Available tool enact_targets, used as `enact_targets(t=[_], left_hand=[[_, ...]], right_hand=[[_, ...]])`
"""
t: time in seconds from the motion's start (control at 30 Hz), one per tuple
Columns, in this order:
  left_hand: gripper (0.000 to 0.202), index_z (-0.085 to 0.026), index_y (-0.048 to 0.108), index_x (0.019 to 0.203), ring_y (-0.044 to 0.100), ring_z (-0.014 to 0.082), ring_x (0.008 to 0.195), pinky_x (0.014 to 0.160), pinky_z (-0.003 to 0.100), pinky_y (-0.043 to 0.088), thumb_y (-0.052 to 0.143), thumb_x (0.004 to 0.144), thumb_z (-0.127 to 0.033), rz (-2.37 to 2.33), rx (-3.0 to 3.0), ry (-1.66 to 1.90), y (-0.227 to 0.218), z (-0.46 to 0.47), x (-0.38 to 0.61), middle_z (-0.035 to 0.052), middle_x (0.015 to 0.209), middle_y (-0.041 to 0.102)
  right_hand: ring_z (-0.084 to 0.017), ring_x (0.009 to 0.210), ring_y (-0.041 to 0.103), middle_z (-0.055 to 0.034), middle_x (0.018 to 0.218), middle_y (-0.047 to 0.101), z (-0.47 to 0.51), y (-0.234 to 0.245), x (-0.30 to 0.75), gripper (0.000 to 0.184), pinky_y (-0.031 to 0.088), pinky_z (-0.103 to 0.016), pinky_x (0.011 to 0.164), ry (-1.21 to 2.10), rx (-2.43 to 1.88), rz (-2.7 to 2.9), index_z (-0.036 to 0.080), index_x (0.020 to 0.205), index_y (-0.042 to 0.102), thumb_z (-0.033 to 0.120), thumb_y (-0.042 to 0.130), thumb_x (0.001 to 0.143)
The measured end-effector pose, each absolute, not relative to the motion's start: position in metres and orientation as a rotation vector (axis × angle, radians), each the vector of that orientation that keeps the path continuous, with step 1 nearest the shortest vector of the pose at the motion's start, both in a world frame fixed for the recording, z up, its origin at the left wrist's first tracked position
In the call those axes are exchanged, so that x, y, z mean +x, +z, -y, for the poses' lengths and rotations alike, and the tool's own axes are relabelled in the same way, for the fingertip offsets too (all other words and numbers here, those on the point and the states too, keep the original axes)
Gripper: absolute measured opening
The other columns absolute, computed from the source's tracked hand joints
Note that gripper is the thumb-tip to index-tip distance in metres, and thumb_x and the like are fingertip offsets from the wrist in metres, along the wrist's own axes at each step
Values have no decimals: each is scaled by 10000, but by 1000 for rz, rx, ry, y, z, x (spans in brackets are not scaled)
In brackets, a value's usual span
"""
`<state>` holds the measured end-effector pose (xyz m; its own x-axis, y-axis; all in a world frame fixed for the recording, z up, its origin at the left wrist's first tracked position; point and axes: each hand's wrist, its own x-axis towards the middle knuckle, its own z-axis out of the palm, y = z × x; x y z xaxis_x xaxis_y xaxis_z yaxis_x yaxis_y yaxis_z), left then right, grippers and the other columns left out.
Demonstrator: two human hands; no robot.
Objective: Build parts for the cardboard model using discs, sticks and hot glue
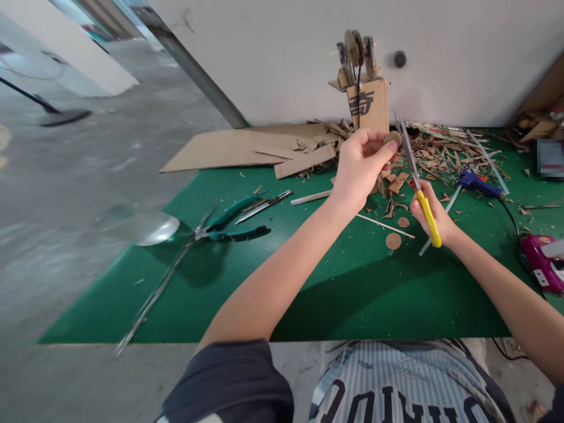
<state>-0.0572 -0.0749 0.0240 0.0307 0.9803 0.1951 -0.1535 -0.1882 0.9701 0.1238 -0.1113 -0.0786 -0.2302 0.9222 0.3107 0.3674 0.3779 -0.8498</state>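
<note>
Between the thumb and fingers of my left hand [361, 164] is a small round cardboard disc [393, 138], held above the table. My right hand [434, 214] grips a pair of scissors [426, 214] by its yellow handles. Its blades point up and away, close beside the disc; whether they touch it I cannot tell. Below the hands, a larger cardboard circle [393, 241] and a smaller one [403, 222] lie on the green tabletop. Behind my left hand stands a cardboard structure [368, 106] with round discs and a dark cord at its top.
Cardboard scraps [445, 153] cover the back of the green table [335, 305]. A blue glue gun [480, 183] and a magenta power strip [540, 264] are at right. Pliers [233, 223], a utility knife [264, 207] and a clear bottle [154, 228] lie left, near a flat cardboard sheet [224, 147].
</note>
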Motion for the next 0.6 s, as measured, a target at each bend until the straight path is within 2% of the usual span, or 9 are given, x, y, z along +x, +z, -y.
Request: enact_targets(t=[0.2,0.3,0.6], left_hand=[[139,-193,665,817,706,165,831,732,276,516,793,832,-245,-953,1298,1357,21,76,-56,27,794,693],[127,-188,667,798,688,143,772,708,268,503,786,831,-218,-925,1294,1342,19,75,-55,18,767,683],[156,-189,670,755,643,108,695,699,255,524,810,814,-226,-850,1169,1270,20,75,-54,-8,699,665]], right_hand=[[-144,654,478,26,825,472,112,-74,123,683,395,-330,623,854,-1169,1786,253,1327,358,784,464,911],[-145,652,477,23,826,473,113,-71,123,708,394,-334,628,850,-1178,1786,247,1307,366,816,449,895],[-149,647,489,26,810,479,113,-72,124,695,389,-335,632,842,-1190,1784,253,1308,377,810,452,899]])
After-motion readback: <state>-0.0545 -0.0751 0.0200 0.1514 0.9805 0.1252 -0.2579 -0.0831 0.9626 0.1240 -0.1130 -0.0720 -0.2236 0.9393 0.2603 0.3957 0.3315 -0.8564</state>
